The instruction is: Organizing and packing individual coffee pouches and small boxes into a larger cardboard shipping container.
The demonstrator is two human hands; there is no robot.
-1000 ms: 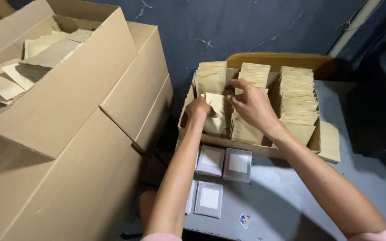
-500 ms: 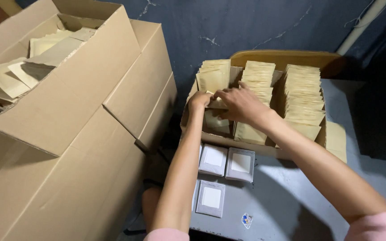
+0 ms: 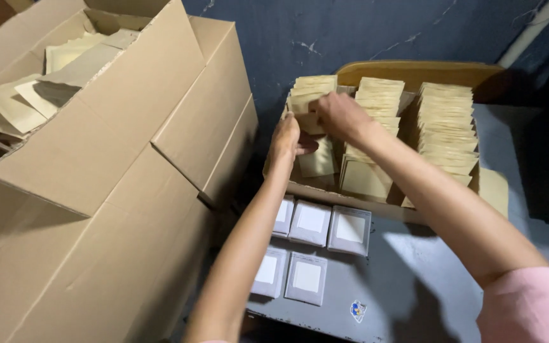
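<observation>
While both arms reach into the shallow cardboard tray (image 3: 351, 194), the left hand (image 3: 285, 141) and right hand (image 3: 341, 115) pinch flat tan paper packets (image 3: 311, 105) at the tray's leftmost stack (thin, matte, square-cornered). Glossy grey-framed pouches (image 3: 312, 223) lie on the smooth grey table (image 3: 414, 286). Corrugated boxes (image 3: 115, 165) stand left.

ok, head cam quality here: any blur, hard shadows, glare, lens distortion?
Head view: mostly sharp, slight softness on the right hand and left hand over the tray of tan envelopes; arms cast hard shadows on the grey table; mild glare on the clear-windowed white packets; right background very dark; wide-angle bowing on the cardboard boxes.
</observation>
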